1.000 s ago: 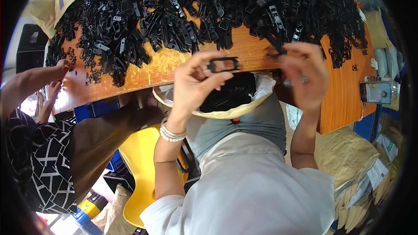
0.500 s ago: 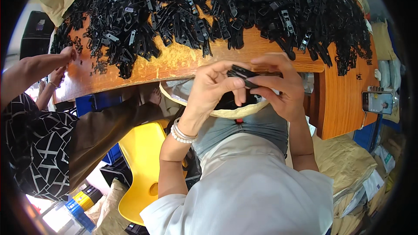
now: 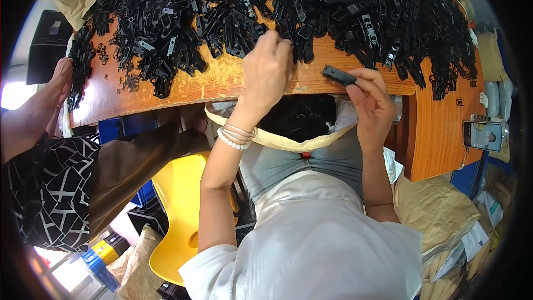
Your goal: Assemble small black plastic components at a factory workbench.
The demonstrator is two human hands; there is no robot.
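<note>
In my right hand [image 3: 375, 97] a small oblong black plastic part [image 3: 339, 75] is pinched by one end between thumb and fingers. It is held over the table's front edge, its other end pointing up and left. My left hand [image 3: 268, 66] reaches over the wooden table [image 3: 222, 80] to the near edge of a wide heap of black plastic parts [image 3: 239, 16]. Its fingers are curled together and point down; the back of the hand hides the tips and anything between them. Below both hands, an open sack [image 3: 297, 144] on my lap has black contents.
To the left, another person's hand [image 3: 63, 75] is at the far-left parts. A yellow chair [image 3: 177, 216] stands at my left. A phone [image 3: 482, 135] is fixed by the table's right end, above a brown paper sack [image 3: 433, 205].
My left hand has let go of the black plastic part and moved up to the heap. My right hand keeps the part and has shifted slightly right. The other person's hand has moved left.
</note>
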